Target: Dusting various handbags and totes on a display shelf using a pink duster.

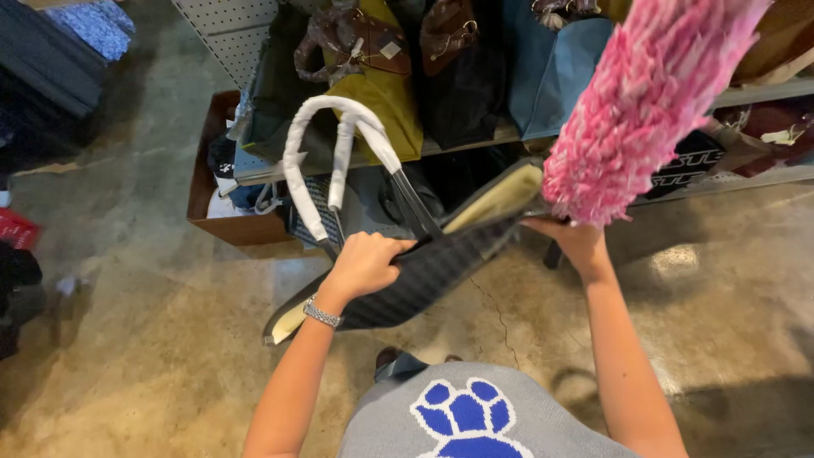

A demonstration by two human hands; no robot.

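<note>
while the left hand (366,261) grips the striped bag (424,276), the right hand (570,236) clasps a pink duster (649,102)

Looking down, I see both my arms bare from shoulder to fingers, no sleeves at all. On my left wrist sits a silver woven bracelet (322,314), snug against the joint. My top is a light grey sleeveless knit (398,424) with a large blue paw print (465,417), outlined in white, on the chest. Below, a dark shoe tip (388,356) shows.
</note>
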